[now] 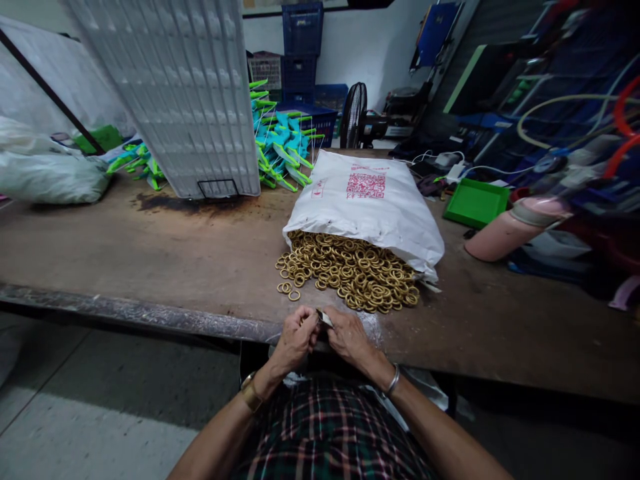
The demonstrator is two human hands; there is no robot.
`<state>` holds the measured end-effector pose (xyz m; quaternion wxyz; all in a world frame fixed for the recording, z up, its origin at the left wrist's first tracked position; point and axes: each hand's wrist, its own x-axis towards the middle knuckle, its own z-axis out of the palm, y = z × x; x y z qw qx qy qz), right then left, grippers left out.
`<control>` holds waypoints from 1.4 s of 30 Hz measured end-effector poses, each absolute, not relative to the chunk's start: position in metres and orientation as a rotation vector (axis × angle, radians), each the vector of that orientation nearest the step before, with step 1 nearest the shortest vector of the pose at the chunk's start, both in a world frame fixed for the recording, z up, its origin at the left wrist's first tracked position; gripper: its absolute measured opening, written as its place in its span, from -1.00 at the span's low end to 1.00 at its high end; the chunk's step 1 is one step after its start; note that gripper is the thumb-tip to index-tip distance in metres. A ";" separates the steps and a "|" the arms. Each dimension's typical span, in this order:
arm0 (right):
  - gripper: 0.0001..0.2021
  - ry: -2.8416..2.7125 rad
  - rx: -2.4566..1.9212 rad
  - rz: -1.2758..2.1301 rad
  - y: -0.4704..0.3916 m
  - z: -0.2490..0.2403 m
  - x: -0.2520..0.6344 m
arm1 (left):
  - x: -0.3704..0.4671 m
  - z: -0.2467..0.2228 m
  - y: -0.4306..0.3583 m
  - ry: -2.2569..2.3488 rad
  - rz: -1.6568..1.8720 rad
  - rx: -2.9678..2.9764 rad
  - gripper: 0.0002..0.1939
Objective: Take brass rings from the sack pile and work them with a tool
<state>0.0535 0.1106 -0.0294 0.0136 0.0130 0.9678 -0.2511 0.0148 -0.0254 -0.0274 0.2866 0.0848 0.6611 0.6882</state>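
Observation:
At the table's front edge my left hand (296,339) and my right hand (350,338) meet, both with fingers closed. A small flat tool (325,319), pale with a dark end, sticks out of my right fingers toward the left hand; its exact kind is unclear. Between my left fingertips shows a bit of gold colour, apparently a brass ring (302,322), mostly covered by the fingers. Just beyond the hands, a heap of brass rings (365,273) spills from the mouth of a white sack (340,207) with red print. Several loose rings lie left of the heap.
A tall grey ribbed plastic panel (200,100) stands on the brown table (100,247). Behind it are turquoise and green plastic pieces (285,147). To the right are a green tray (476,203) and a pink bottle (500,233). A white bag (55,170) lies far left.

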 end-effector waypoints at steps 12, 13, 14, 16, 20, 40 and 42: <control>-0.80 2.983 0.062 -0.633 0.121 -0.022 0.044 | 0.020 -0.013 -0.034 1.641 1.855 0.275 -0.65; -0.81 2.992 0.091 -0.661 0.123 -0.023 0.042 | 0.020 -0.010 -0.034 1.601 1.867 0.268 -0.64; -0.83 3.001 0.123 -0.712 0.124 -0.024 0.041 | 0.020 -0.008 -0.033 1.564 1.886 0.248 -0.64; -0.86 3.007 0.217 -0.910 0.125 -0.025 0.039 | 0.019 -0.007 -0.031 1.508 1.935 0.195 -0.64; -0.77 2.881 0.348 -1.475 0.117 -0.024 0.041 | 0.017 -0.012 -0.029 1.491 1.960 0.128 -0.69; -0.74 2.724 0.231 -1.567 0.106 -0.021 0.038 | 0.018 -0.019 -0.032 1.434 1.930 0.083 -0.75; -0.72 2.715 0.277 -1.542 0.107 -0.022 0.037 | 0.018 -0.020 -0.032 1.426 1.941 0.080 -0.74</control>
